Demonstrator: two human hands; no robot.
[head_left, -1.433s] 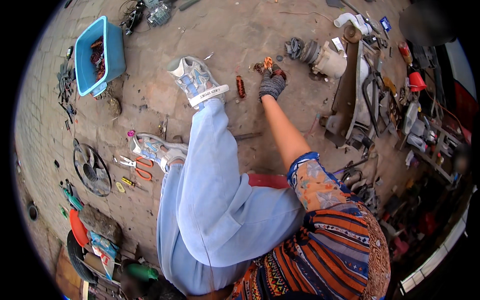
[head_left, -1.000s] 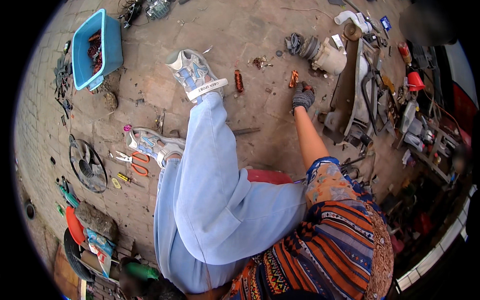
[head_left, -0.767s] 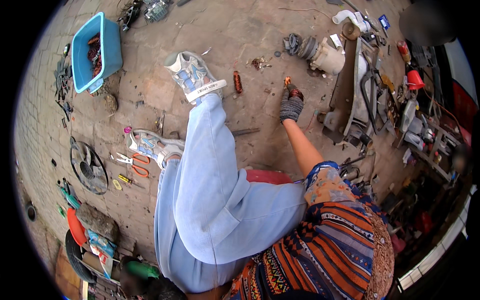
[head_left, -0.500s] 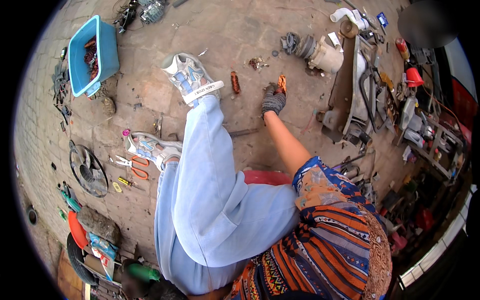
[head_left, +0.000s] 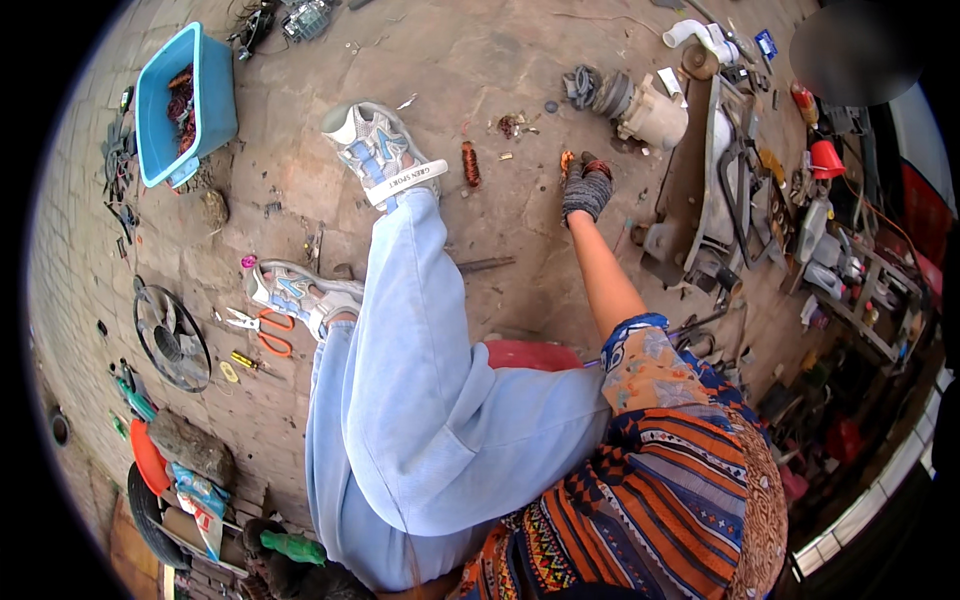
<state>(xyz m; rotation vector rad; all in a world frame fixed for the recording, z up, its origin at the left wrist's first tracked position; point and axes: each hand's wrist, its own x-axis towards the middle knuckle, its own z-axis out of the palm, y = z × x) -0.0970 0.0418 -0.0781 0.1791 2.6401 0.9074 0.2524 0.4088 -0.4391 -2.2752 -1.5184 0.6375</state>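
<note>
My right hand (head_left: 587,190), in a grey knitted glove, is low over the ground, its fingers closed around a copper winding (head_left: 567,161). Bright orange copper shows at one side of the fingers and a darker reddish part at the other. Left of it a brown-red copper coil (head_left: 471,164) lies apart on the paving, with a small pale piece (head_left: 505,156) between them. At the bottom edge, part of my left forearm (head_left: 440,584) shows beneath my leg; a dark shape (head_left: 340,581) beyond it may be my gloved left hand, but its fingers cannot be made out.
A blue tub (head_left: 216,100) with copper coils stands at far left. Orange-handled cutters (head_left: 273,340), a screwdriver (head_left: 245,361) and a round fan-like ring (head_left: 205,350) lie left of my feet. A motor-like metal housing (head_left: 655,116) and a long metal frame (head_left: 682,180) lie to the right.
My right hand has moved to the right with the copper winding, which now shows less beyond the fingers. A small pale piece now shows on the ground beside the coil.
</note>
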